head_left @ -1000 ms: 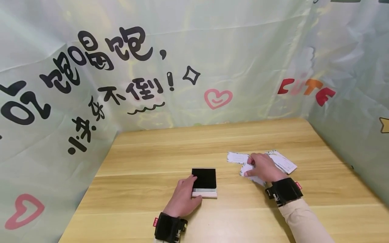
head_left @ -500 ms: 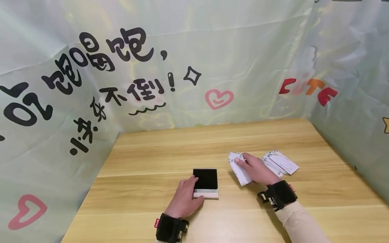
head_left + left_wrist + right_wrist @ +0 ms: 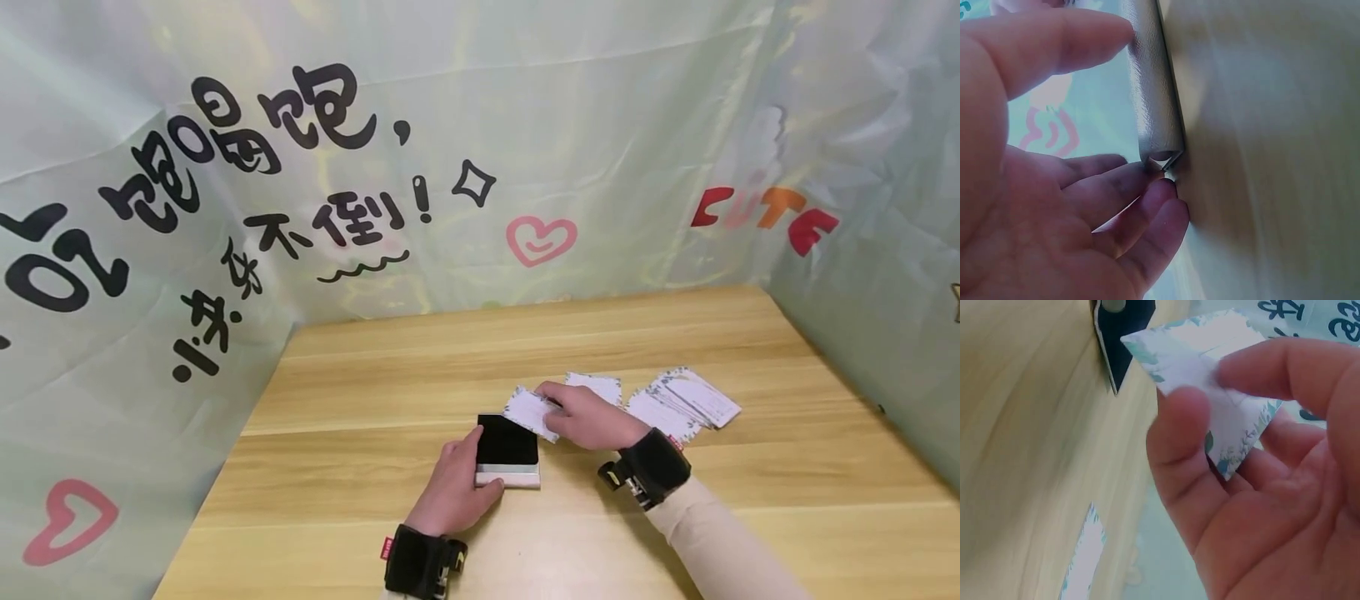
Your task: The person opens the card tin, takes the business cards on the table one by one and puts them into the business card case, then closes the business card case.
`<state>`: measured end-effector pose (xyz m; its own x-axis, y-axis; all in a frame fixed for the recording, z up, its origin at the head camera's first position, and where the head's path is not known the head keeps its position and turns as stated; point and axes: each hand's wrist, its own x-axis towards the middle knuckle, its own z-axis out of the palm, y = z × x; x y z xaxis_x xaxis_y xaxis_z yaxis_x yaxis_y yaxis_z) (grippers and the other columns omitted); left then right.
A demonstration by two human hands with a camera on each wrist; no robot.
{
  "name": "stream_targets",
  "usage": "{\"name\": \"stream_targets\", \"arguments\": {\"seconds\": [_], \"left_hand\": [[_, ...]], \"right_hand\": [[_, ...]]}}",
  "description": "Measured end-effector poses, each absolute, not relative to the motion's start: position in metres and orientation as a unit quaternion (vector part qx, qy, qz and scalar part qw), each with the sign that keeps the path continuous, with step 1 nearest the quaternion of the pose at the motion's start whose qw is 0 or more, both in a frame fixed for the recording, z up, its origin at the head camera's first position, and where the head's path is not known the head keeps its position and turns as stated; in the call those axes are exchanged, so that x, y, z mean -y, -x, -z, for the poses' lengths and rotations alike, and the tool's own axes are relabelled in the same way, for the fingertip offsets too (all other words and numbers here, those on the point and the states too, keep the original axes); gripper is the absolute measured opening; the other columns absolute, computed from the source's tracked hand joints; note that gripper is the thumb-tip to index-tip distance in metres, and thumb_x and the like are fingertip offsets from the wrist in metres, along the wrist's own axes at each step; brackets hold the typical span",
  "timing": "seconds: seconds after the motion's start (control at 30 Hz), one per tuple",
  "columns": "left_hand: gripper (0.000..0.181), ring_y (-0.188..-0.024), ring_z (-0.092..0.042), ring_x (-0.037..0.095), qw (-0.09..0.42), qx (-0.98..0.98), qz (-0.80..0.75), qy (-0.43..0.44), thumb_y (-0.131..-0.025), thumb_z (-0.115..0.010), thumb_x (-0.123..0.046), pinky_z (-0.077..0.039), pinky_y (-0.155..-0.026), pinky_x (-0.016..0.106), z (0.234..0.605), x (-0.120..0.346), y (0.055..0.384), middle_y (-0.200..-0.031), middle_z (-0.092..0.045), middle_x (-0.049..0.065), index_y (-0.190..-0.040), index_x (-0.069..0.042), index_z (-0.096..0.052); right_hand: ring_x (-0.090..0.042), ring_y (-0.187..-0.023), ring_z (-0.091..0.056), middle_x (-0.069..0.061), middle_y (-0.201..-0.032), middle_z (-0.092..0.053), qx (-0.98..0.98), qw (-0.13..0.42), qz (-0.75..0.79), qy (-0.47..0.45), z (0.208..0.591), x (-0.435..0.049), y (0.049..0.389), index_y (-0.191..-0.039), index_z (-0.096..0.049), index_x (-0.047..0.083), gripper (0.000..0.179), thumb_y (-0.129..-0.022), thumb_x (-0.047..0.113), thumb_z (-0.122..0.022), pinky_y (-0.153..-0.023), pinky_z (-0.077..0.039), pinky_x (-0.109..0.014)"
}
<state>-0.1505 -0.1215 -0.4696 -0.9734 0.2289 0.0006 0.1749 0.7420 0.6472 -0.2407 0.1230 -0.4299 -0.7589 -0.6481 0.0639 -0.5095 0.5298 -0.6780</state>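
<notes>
A card case (image 3: pixel 507 444) with a black inside and a silvery front strip lies open on the table. My left hand (image 3: pixel 452 485) holds it at its left side, thumb at the front edge; in the left wrist view the thumb and fingertips meet the case's textured silvery spine (image 3: pixel 1157 87) and its end. Over the case's upper right corner, my right hand (image 3: pixel 588 417) pinches a white card (image 3: pixel 527 408) with a leafy border. The right wrist view shows this card (image 3: pixel 1235 419) tilted between thumb and fingers.
Behind my right hand lies another white card (image 3: pixel 596 386) on the wooden table (image 3: pixel 405 367). Further right, several leafy-bordered cards (image 3: pixel 663 408) are fanned out, overlapping. A printed cloth (image 3: pixel 615 167) hangs around the back and sides of the table.
My right hand has picked up a card from the table and carried it left to the case. The left hand has stayed at the case.
</notes>
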Motion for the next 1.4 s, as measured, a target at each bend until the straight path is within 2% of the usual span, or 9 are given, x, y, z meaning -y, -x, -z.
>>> {"name": "stream_targets", "arguments": {"seconds": [0.13,0.23,0.43,0.67,0.8,1.07,1.23,1.3,1.4], "left_hand": [[0.083,-0.132,-0.035,0.026,0.039,-0.93,-0.35,-0.106,-0.086,-0.065,-0.033,-0.033,-0.104,0.046,0.47,0.119,0.15,-0.146,-0.04,0.015,-0.151,-0.005,-0.022],[0.083,-0.133,-0.034,0.027,0.038,-0.93,-0.35,-0.104,-0.086,-0.064,-0.033,-0.033,-0.104,0.046,0.47,0.119,0.15,-0.147,-0.039,0.016,-0.152,-0.005,-0.021],[0.083,-0.132,-0.035,0.028,0.038,-0.932,-0.345,-0.103,-0.087,-0.065,-0.033,-0.034,-0.103,0.047,0.47,0.12,0.149,-0.145,-0.041,0.017,-0.151,-0.004,-0.022],[0.081,-0.13,-0.036,0.027,0.034,-0.933,-0.341,-0.107,-0.087,-0.066,-0.032,-0.035,-0.102,0.046,0.47,0.122,0.15,-0.143,-0.043,0.016,-0.15,-0.003,-0.024],[0.081,-0.129,-0.037,0.026,0.033,-0.934,-0.34,-0.108,-0.087,-0.067,-0.031,-0.036,-0.101,0.046,0.47,0.122,0.151,-0.142,-0.045,0.015,-0.15,-0.003,-0.024],[0.08,-0.129,-0.037,0.026,0.026,-0.934,-0.338,-0.113,-0.087,-0.066,-0.029,-0.036,-0.102,0.045,0.469,0.122,0.151,-0.142,-0.045,0.015,-0.15,-0.003,-0.025],[0.08,-0.128,-0.038,0.026,0.026,-0.935,-0.336,-0.114,-0.087,-0.067,-0.03,-0.037,-0.101,0.046,0.469,0.122,0.151,-0.142,-0.046,0.014,-0.15,-0.004,-0.025],[0.081,-0.127,-0.038,0.026,0.029,-0.935,-0.335,-0.113,-0.087,-0.067,-0.031,-0.037,-0.1,0.046,0.47,0.122,0.15,-0.142,-0.045,0.013,-0.151,-0.005,-0.025],[0.081,-0.128,-0.038,0.026,0.03,-0.935,-0.336,-0.11,-0.087,-0.067,-0.031,-0.036,-0.101,0.046,0.47,0.122,0.151,-0.143,-0.045,0.013,-0.151,-0.005,-0.024]], "right_hand": [[-0.01,-0.066,-0.053,0.001,-0.085,-0.057,-0.872,0.111,0.346,0.327,0.431,-0.116,0.239,-0.117,-0.055,0.011,0.026,-0.092,0.006,-0.051,-0.063,-0.045,-0.031],[-0.012,-0.065,-0.059,-0.001,-0.085,-0.058,-0.873,0.118,0.354,0.314,0.432,-0.114,0.238,-0.111,-0.055,0.009,0.02,-0.091,0.006,-0.055,-0.06,-0.047,-0.032],[-0.018,-0.062,-0.061,-0.002,-0.086,-0.063,-0.873,0.117,0.374,0.289,0.434,-0.114,0.24,-0.118,-0.055,0.003,0.03,-0.089,0.007,-0.061,-0.059,-0.048,-0.031],[-0.021,-0.064,-0.064,-0.006,-0.088,-0.067,-0.856,0.12,0.431,0.258,0.439,-0.107,0.241,-0.118,-0.055,0.005,0.03,-0.09,0.008,-0.063,-0.059,-0.051,-0.032],[-0.02,-0.065,-0.063,-0.006,-0.089,-0.067,-0.852,0.132,0.432,0.265,0.443,-0.102,0.241,-0.119,-0.055,0.006,0.03,-0.09,0.007,-0.063,-0.06,-0.051,-0.031],[-0.02,-0.059,-0.059,0.0,-0.08,-0.064,-0.861,0.13,0.392,0.295,0.449,-0.1,0.242,-0.123,-0.055,0.004,0.032,-0.092,0.01,-0.06,-0.058,-0.049,-0.03],[-0.012,-0.062,-0.053,0.003,-0.076,-0.059,-0.861,0.116,0.357,0.342,0.452,-0.099,0.243,-0.126,-0.058,0.007,0.034,-0.093,0.012,-0.06,-0.061,-0.046,-0.029],[-0.009,-0.066,-0.051,0.003,-0.079,-0.06,-0.859,0.105,0.345,0.363,0.453,-0.098,0.243,-0.125,-0.061,0.01,0.033,-0.092,0.011,-0.061,-0.064,-0.045,-0.028],[-0.007,-0.077,-0.053,0.002,-0.097,-0.067,-0.856,0.098,0.337,0.378,0.453,-0.098,0.242,-0.126,-0.062,0.011,0.035,-0.092,0.01,-0.06,-0.07,-0.044,-0.028]]}}
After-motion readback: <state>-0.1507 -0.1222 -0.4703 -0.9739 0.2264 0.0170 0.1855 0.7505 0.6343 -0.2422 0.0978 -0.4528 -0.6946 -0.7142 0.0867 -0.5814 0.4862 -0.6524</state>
